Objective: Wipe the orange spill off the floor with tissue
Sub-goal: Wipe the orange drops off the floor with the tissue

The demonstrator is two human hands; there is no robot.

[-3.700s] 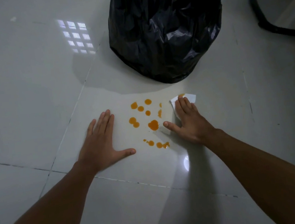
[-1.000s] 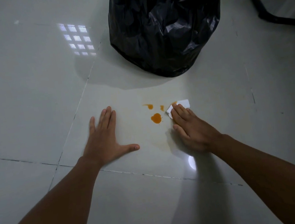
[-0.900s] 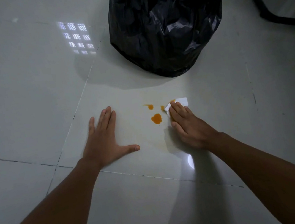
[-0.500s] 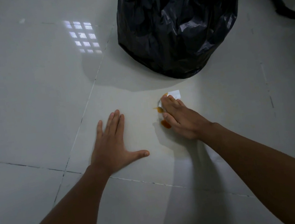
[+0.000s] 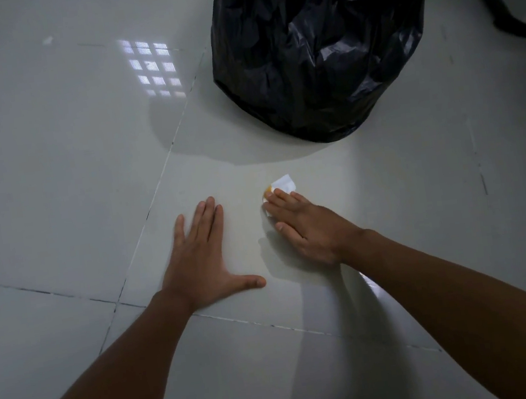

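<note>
My right hand (image 5: 304,224) lies flat on the pale floor tile, pressing down a white tissue (image 5: 283,183). Only the tissue's far corner shows beyond my fingertips, with an orange stain on its left edge. No orange drops show on the floor around the hand; anything under the palm is hidden. My left hand (image 5: 204,256) rests flat on the same tile to the left, fingers spread, holding nothing. A faint yellowish film dulls the tile between the two hands.
A bin lined with a black plastic bag (image 5: 318,43) stands just beyond my right hand. A black curved frame (image 5: 503,7) sits at the far right edge. Tile joints run left of and below my left hand.
The orange drops left of the tissue are gone from view. My right hand slid the tissue leftward over them. My left hand stayed planted.
</note>
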